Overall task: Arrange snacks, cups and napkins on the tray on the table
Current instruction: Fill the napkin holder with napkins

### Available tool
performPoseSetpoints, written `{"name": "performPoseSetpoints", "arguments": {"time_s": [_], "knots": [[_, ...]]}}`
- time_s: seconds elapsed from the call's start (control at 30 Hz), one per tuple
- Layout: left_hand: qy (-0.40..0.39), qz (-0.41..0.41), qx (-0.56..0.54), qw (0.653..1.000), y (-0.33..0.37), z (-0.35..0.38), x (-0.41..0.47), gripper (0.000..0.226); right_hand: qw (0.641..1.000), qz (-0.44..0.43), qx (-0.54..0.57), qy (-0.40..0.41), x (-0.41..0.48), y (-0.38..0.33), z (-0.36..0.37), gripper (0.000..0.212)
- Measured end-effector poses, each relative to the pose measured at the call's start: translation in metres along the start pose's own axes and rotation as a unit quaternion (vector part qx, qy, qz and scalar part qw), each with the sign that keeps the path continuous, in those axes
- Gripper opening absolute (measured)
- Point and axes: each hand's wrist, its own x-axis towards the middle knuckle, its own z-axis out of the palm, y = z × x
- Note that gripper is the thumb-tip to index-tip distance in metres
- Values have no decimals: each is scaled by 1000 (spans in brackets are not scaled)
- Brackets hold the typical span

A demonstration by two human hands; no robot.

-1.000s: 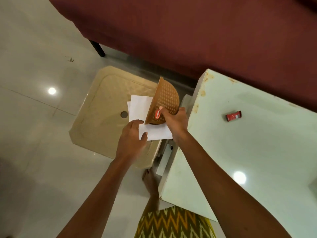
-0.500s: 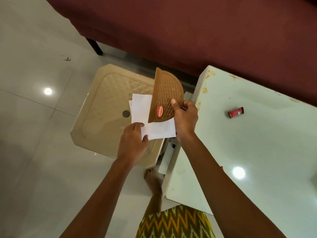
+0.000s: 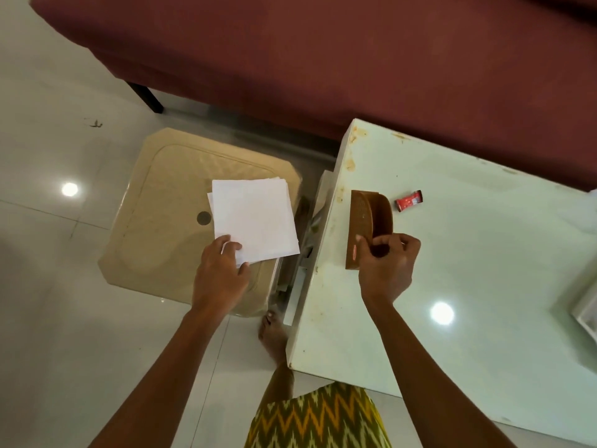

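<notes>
My left hand (image 3: 223,270) pinches the near corner of a small stack of white napkins (image 3: 255,218), held above a beige plastic stool (image 3: 155,215) left of the table. My right hand (image 3: 386,263) grips the near end of a brown woven-pattern napkin holder (image 3: 368,218), which stands upright on the pale green table (image 3: 468,286) near its left edge. A small red snack wrapper (image 3: 409,200) lies on the table just beyond the holder. At the frame's right edge a white tray corner (image 3: 586,310) shows.
A maroon sofa (image 3: 323,59) runs along the far side, its dark leg (image 3: 147,97) on the white tiled floor. My bare foot (image 3: 274,337) stands between stool and table. Papers stick out from under the table's left edge (image 3: 300,279).
My right hand carried the brown holder away from the napkins, rightward onto the table. My left hand kept the napkins, which now lie flat and fully visible over the stool.
</notes>
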Motion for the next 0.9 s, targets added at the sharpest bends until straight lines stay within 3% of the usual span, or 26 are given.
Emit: {"name": "performPoseSetpoints", "arguments": {"time_s": [0.43,0.5,0.6,0.7,0.8,0.9], "knots": [[14,-1,2,1000,3,6,-4,40,999,31,-22,-22,0,-2,6,38],[11,-3,7,1000,2,5,-3,40,1000,-22,-16,7,-6,-14,0,37],[14,-8,6,1000,2,4,-2,38,982,-182,-1,42,-18,-36,-3,26],[16,-4,6,1000,3,6,-2,38,969,-221,55,-99,-29,-57,6,25],[28,-2,9,1000,0,7,-3,40,949,-125,51,-285,-33,-75,29,49],[38,7,13,999,-1,10,-5,42,928,-42,53,-367,-28,-84,53,66]]}}
